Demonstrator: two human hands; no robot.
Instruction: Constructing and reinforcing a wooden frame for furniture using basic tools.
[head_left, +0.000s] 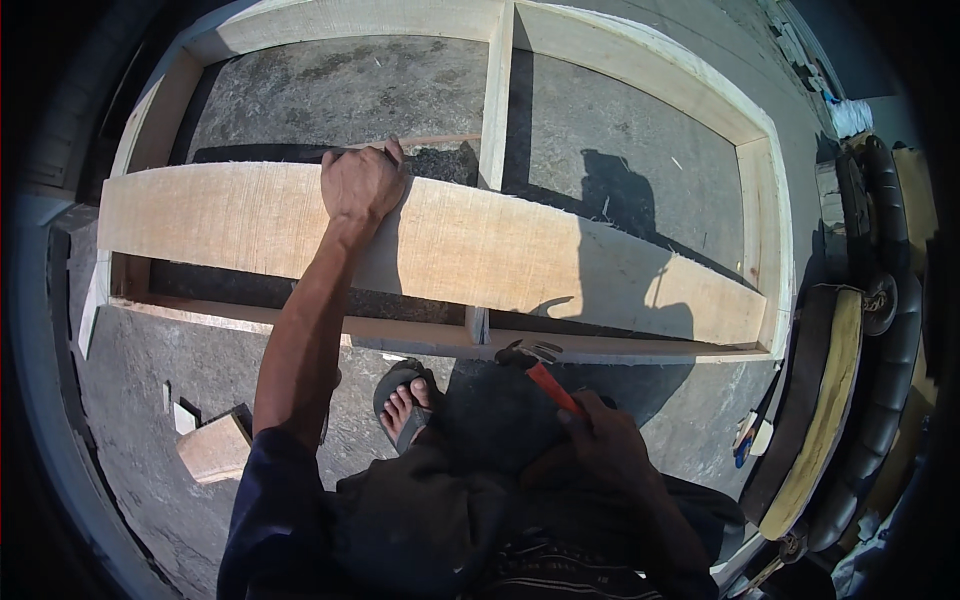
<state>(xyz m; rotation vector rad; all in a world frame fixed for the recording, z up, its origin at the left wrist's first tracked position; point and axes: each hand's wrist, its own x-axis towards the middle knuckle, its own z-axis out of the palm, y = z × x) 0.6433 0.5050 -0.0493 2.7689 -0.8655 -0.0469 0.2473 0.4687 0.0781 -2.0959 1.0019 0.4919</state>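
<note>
So we've got a grey concrete floor [160, 345] under everything, and on it sits a big pale timber frame [640, 65] with a crosspiece between its long sides. Across the frame, toward its near side, lies a long wooden board [450, 240] with a curved far edge — our shadow falls over its right half. Off to the right we can see a dark-and-yellow padded piece [820, 410]. Next down is the claw hammer [550, 382], red handle, head near the frame's near rail; we can't tell if they touch. Our sandalled foot [405, 405] is on the floor just below that rail. Our left grip [363, 182] is on the board, closed over the far edge, fingers bent and tips hidden. Our right grip [605, 440] is wrapped snugly round the hammer's handle — no gap. Smallest bit: a wood offcut [215, 447] on the floor, left of our foot.
</note>
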